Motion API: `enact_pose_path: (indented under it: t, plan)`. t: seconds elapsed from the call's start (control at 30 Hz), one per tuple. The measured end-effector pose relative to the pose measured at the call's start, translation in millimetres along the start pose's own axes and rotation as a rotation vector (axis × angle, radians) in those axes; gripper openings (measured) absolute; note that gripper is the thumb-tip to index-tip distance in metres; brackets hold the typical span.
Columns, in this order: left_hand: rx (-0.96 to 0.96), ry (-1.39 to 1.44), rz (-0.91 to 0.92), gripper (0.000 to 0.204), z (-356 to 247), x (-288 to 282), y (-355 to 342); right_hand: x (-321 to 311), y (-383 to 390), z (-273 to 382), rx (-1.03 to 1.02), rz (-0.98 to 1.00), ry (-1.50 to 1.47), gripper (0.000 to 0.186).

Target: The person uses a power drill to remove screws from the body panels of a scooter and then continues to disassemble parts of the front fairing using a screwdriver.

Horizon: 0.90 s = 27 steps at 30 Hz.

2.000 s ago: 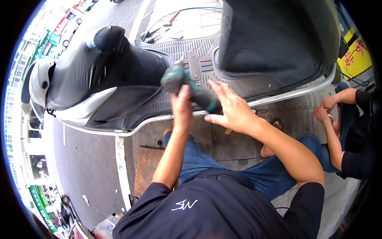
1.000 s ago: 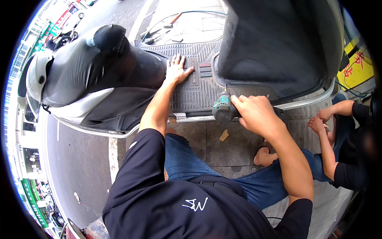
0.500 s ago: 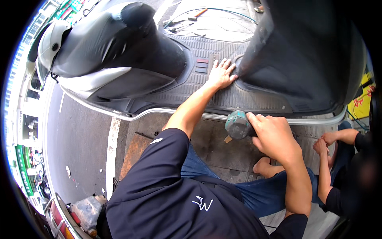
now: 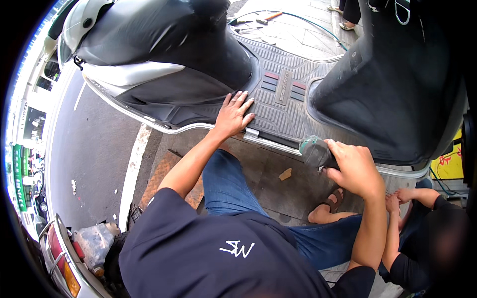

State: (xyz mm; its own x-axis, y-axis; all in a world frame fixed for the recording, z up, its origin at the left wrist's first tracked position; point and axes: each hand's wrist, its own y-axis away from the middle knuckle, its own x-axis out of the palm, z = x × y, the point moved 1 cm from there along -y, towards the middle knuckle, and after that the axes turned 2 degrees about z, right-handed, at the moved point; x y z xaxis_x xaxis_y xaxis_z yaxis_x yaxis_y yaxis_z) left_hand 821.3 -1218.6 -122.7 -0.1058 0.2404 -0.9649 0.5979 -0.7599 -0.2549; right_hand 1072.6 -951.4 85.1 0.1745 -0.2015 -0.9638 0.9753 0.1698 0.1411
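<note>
The left hand (image 4: 233, 116) has slid along the scooter's foot mat (image 4: 276, 113), away from the front panel (image 4: 387, 94) and toward the seat (image 4: 144, 37). Its fingers are spread and look to lie on the mat's near edge, maybe to keep things still or hold the body steady. The right hand (image 4: 354, 166) is wrapped round a green and black drill (image 4: 314, 148), well apart from the left. The drill is at the mat's near edge, its round back facing up, perhaps so its nose can point down or away. That nose is hidden, so I can't tell if it touches anything. The right hand covers the drill's handle. The seat's top is cut off.
</note>
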Motion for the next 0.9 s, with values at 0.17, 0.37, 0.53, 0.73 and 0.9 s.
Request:
enact_pose_path:
  t: [0.17,0.37,0.53,0.73,0.9]
  plan:
    - [-0.057,0.022,-0.083,0.050,-6.9,5.3,-5.1,-4.6,-7.5,-6.8,-0.015,-0.013,-0.007,0.053]
    - [-0.183,-0.038,0.002,0.060,-13.5,20.4,-17.2,-16.0,-19.4,1.1,0.099,0.093,0.034,0.050]
    - [0.095,0.158,-0.056,0.071,-96.0,1.2,-147.0,-9.5,-16.8,-2.5,0.092,0.042,0.023,0.042]
    - [-0.056,0.223,-0.151,0.072,-128.6,52.1,-208.9,-7.6,-13.7,-0.9,0.163,0.082,-0.039,0.046]
    - [0.042,0.122,0.007,0.057,-112.0,97.1,-177.6,-3.7,-3.3,-1.3,0.200,0.076,-0.041,0.047]
